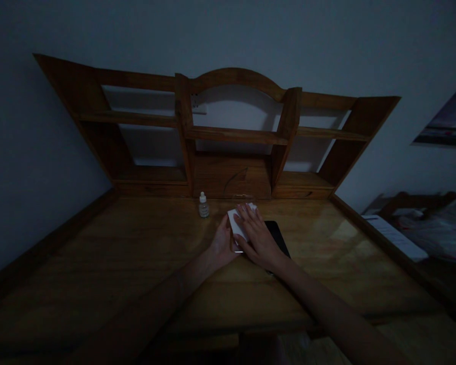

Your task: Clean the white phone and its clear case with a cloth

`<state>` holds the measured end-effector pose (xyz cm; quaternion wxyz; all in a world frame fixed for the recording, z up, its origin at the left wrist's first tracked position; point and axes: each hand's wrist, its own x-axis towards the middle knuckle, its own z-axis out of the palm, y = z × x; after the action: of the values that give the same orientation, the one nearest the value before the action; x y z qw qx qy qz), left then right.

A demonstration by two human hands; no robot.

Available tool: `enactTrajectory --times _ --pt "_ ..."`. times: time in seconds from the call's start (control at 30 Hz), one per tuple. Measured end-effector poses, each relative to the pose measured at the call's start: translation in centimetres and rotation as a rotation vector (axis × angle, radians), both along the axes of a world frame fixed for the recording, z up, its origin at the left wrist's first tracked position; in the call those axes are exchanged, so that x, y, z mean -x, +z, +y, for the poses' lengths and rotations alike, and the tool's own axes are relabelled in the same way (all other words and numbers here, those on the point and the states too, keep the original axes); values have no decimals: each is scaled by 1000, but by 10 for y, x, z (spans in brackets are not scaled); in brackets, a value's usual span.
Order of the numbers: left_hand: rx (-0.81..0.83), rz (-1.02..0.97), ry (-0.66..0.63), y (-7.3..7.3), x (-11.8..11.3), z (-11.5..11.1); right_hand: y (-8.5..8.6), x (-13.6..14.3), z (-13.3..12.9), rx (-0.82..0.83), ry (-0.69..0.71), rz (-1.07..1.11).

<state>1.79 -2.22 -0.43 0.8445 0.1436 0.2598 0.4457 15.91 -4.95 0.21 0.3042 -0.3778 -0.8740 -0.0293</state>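
Above the wooden desk, my left hand point(223, 244) grips a flat, phone-like object point(238, 249) with a shiny lower edge. A white cloth or tissue point(233, 221) covers most of its upper face. My right hand point(257, 237) lies over the white cloth, pressing it against the object, with its fingers pointing away from me. Under and beside my right wrist, a black flat object point(277, 236) rests on the desk. A small clear dropper bottle point(203, 209) with a white cap stands upright to the left, beyond my left hand.
A wooden shelf unit point(235, 136) rises along the desk's back edge against the wall. Raised side edges border the wooden desk point(137, 243). Beyond the right edge are a white sheet or box point(397, 237), a wooden chair back point(421, 202) and a pale plastic-like heap point(444, 233).
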Motion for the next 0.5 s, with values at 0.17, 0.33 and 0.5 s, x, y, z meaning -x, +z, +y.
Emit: enactTrajectory --times 0.17,0.33,0.5 --pt "-43 -112 42 -2 -3 3 1 2 -4 16 59 -41" --pt "-44 -179 -4 3 -1 1 6 1 -4 68 134 -75" --pt "9 -136 48 4 1 -2 7 0 -3 82 139 -75"
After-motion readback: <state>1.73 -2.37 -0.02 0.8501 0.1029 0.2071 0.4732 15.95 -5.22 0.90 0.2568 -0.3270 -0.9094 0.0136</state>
